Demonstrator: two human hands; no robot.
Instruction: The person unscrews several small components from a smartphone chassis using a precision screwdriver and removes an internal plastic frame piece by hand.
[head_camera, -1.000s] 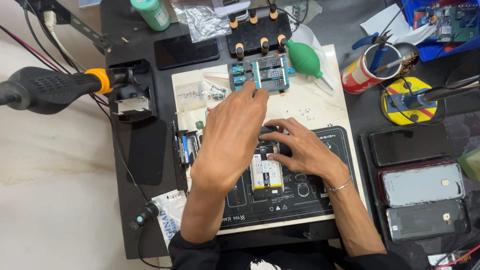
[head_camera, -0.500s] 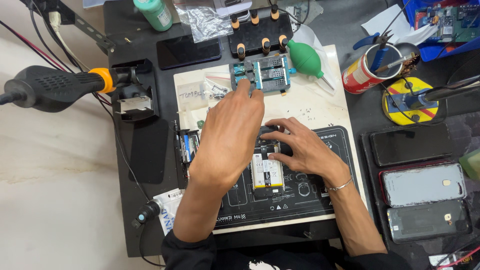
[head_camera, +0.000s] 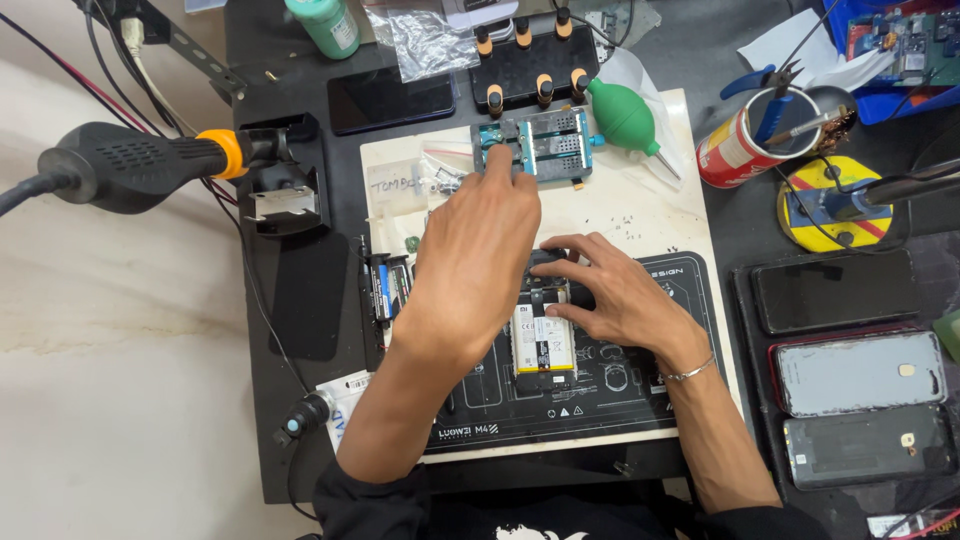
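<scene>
Right hand (head_camera: 610, 295): fingers pressed flat on opened phone (head_camera: 543, 335), frame centre, pinning it. Left hand (head_camera: 480, 250): fingertips touching blue board holder (head_camera: 540, 145), upper centre; grasp cannot be told. Advice: keep phone pinned steady on work mat (head_camera: 650, 390).

The opened phone (head_camera: 543, 340) lies flat on the black work mat, with its long side pointing away from the person. Its back cover is off, so its inside shows. A big white and yellow battery fills the middle. The top part is dark and mostly hidden under fingers. The small blue and silver metal holder (head_camera: 545, 148) sits farther back on the pale board, well apart from the phone. It is flat and has a rectangle shape, with little blue knobs on its sides and a shiny plate in the middle
</scene>
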